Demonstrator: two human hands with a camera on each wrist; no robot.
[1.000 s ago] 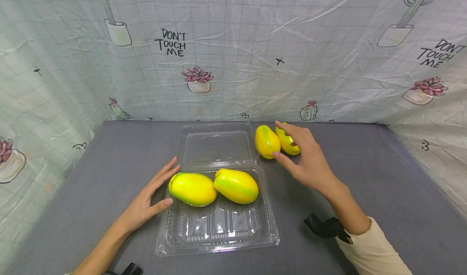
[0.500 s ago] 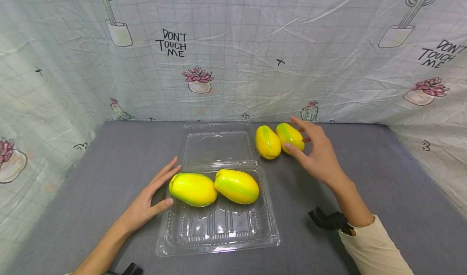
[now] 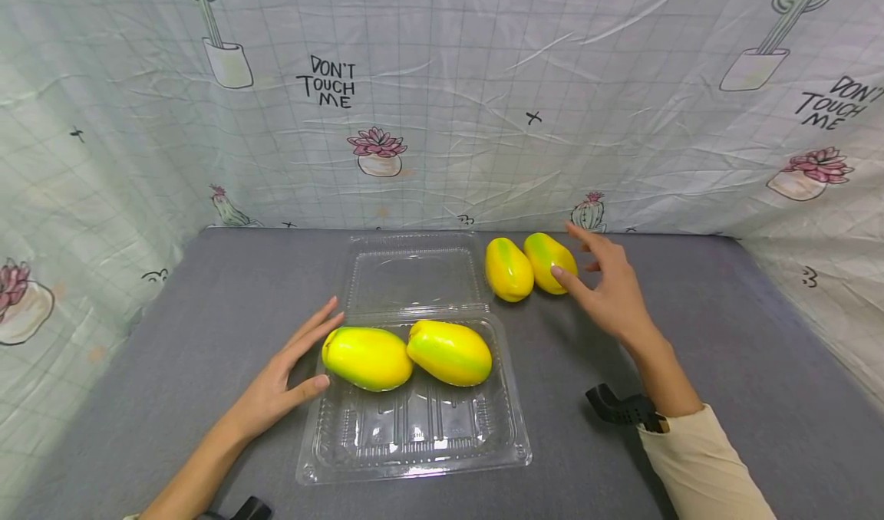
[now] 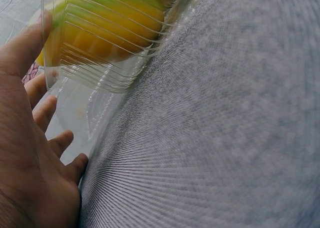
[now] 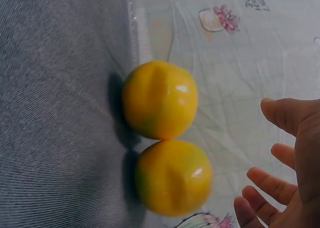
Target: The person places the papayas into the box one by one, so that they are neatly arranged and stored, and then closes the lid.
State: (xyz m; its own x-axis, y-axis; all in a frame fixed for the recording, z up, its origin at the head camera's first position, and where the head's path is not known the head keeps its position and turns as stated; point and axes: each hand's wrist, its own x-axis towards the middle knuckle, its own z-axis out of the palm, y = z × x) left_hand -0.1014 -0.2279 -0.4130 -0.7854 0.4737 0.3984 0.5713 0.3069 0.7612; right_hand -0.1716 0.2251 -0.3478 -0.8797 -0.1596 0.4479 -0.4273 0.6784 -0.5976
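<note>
A clear plastic clamshell container point(image 3: 417, 436) lies unfolded, its lid point(image 3: 414, 278) flat behind the base. Two glossy yellow-green fruits, mango- or papaya-like, sit side by side in the base: a left one point(image 3: 369, 359) and a right one point(image 3: 450, 353). My left hand point(image 3: 272, 390) is at the container's left side with fingers spread; in the left wrist view its thumb point(image 4: 25, 47) meets the clear wall. Beyond the lid's right side stand two more such fruits, a nearer-to-lid one point(image 3: 509, 270) and an outer one point(image 3: 550, 264). My right hand point(image 3: 611, 290) hovers beside the outer fruit, fingers apart, holding nothing.
A grey cloth point(image 3: 207, 313) covers the table. Behind it hangs a printed curtain point(image 3: 442, 167) that meets the table's back edge and also borders both sides. A black wrist strap point(image 3: 625, 409) juts out from my right wrist.
My right hand has moved rightward from over the two back fruits to beside the outer one, uncovering it. The left hand and the container stay in place.
</note>
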